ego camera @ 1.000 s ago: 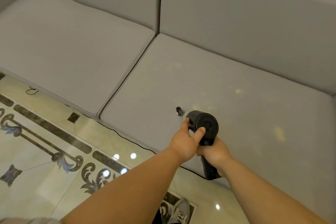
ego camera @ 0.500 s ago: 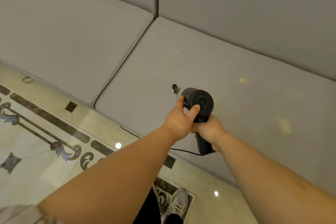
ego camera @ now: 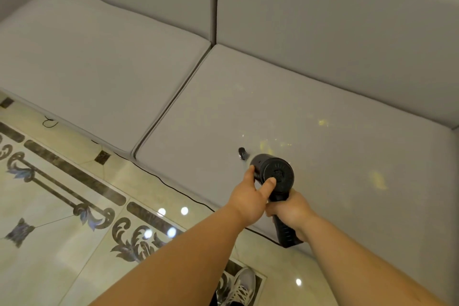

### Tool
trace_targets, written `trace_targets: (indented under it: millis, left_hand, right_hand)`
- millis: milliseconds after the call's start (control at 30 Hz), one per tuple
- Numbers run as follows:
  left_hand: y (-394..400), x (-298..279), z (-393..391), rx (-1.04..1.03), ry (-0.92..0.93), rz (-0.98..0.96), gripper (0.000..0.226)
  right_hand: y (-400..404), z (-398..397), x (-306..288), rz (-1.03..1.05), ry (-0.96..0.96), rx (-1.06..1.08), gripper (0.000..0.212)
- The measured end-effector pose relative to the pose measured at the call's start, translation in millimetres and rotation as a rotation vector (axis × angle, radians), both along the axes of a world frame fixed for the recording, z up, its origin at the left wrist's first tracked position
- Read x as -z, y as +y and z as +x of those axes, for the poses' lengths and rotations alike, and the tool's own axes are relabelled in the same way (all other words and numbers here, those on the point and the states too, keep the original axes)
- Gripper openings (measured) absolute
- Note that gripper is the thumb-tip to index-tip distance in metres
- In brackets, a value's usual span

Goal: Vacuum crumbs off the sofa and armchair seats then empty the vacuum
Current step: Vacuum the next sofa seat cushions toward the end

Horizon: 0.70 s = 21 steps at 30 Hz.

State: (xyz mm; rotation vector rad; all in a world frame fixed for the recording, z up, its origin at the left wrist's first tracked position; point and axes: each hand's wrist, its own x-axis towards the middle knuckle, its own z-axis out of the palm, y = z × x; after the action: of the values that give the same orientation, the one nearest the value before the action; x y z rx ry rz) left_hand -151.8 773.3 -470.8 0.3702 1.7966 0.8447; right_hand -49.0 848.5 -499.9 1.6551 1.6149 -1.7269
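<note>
The stiff, light-looking vacuum (ego camera: 273,176) seems easiest steered by its handle, which the right hand (ego camera: 289,211) grips while the left hand (ego camera: 250,196) holds its barrel.

Both forearms (ego camera: 173,263) are bare from the lower edge of the picture up to the wrists, with no sleeve, watch or band showing on either. The left hand (ego camera: 248,200) and right hand (ego camera: 291,208) wear no gloves and no rings. Low in the picture a grey lace-up sneaker (ego camera: 239,287) with pale laces shows, with dark clothing just beside it.
</note>
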Motion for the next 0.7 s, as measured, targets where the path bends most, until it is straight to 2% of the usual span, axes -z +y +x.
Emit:
trace_targets:
  millis: [367,700]
  left_hand:
    - [6.7,-26.4,-17.1,-0.016,0.032,0.047,0.073]
    - [41.0,7.0,-51.0,0.024,0.021,0.017,0.072]
  right_hand:
    - [3.0,-16.4,-29.6,0.054,0.090,0.039,0.040]
    - [30.2,-48.3,5.5,0.001,0.070,0.099,0.043]
